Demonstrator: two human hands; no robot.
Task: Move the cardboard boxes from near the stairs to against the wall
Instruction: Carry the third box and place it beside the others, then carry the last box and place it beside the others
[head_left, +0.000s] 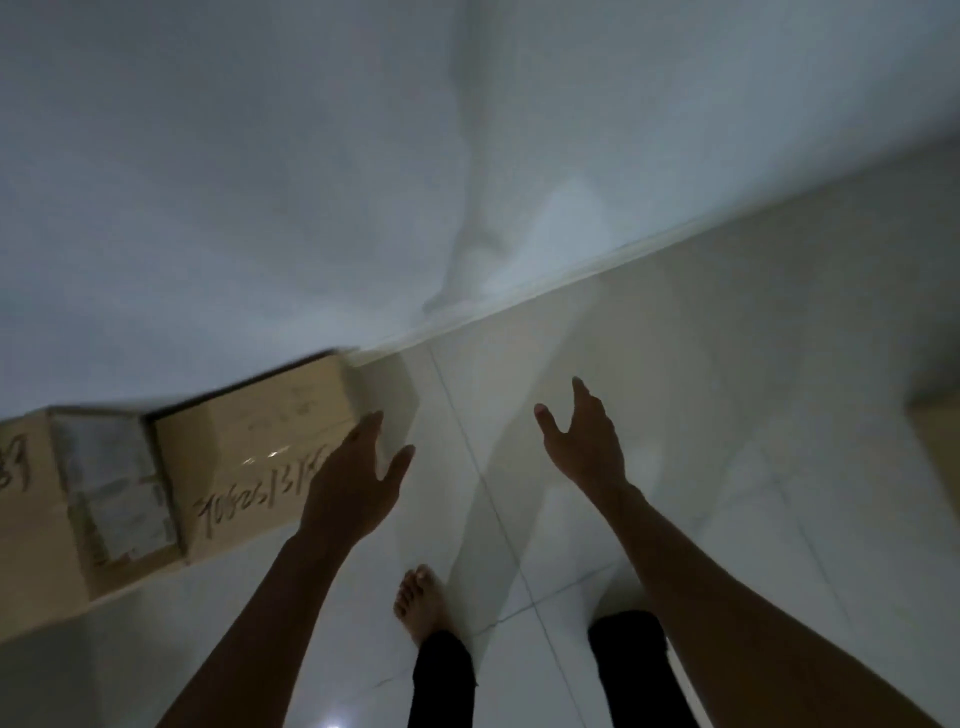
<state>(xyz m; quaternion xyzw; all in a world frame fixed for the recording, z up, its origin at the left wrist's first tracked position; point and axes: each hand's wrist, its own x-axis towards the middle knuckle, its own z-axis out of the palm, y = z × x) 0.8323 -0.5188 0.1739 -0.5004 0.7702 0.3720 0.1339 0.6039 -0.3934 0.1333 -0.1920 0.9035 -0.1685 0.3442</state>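
A closed cardboard box (244, 457) with handwritten numbers on top sits on the floor against the white wall (234, 182), at the left. Beside it, further left, stands a second cardboard box (36, 530) whose open top shows pale packets inside. My left hand (358, 483) hovers open over the right end of the closed box, fingers spread, holding nothing. My right hand (584, 436) is open too, raised above bare floor to the right of the boxes, well apart from them.
Glossy white floor tiles (727, 415) run to a white skirting (597, 270) along the wall. A cardboard-coloured edge (943, 447) shows at the far right. My bare foot (423, 603) and dark trouser legs are below the hands.
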